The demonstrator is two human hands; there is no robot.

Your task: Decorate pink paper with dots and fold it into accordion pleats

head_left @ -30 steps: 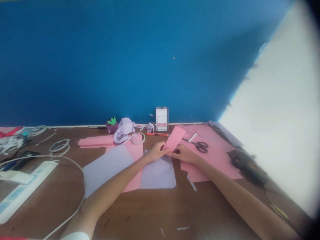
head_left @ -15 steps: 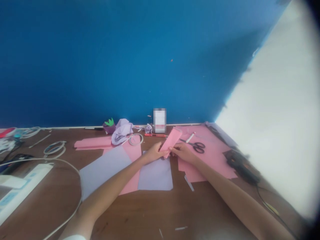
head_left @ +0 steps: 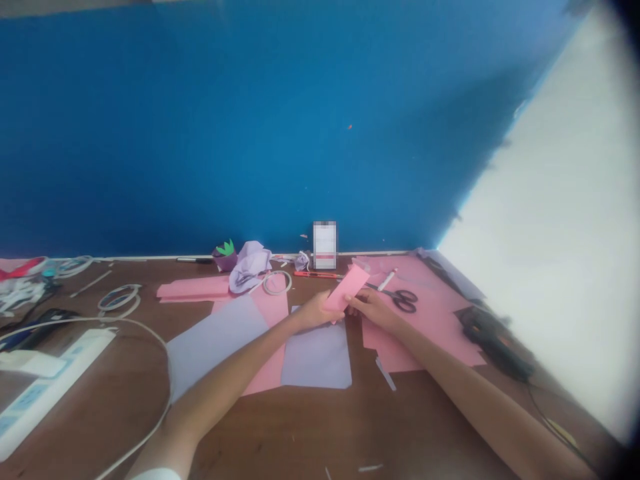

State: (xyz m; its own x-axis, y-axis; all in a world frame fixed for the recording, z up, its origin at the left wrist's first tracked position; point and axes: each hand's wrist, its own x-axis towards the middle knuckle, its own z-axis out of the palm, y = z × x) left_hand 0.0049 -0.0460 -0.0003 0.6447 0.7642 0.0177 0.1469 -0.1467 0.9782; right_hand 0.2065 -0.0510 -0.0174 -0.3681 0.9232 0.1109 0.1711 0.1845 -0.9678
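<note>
Power strip: the long white plastic power strip (head_left: 45, 380) lies at your far left on the brown wooden table (head_left: 300, 427).
Left hand: your left hand (head_left: 315, 311) pinches the lower end of the paper strip.
Paper strip: the narrow folded pink paper strip (head_left: 349, 287) is held just above the table, slanting up to the right.
Right hand: your right hand (head_left: 373, 308) grips that same end, close against your left.
Scissors: the black-handled scissors (head_left: 403, 299) lie just beyond your right hand, on a large pink paper sheet (head_left: 435, 327).

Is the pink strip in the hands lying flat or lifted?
Lifted. Left hand and right hand pinch the pink strip at its lower end; its top slants above the table.
</note>
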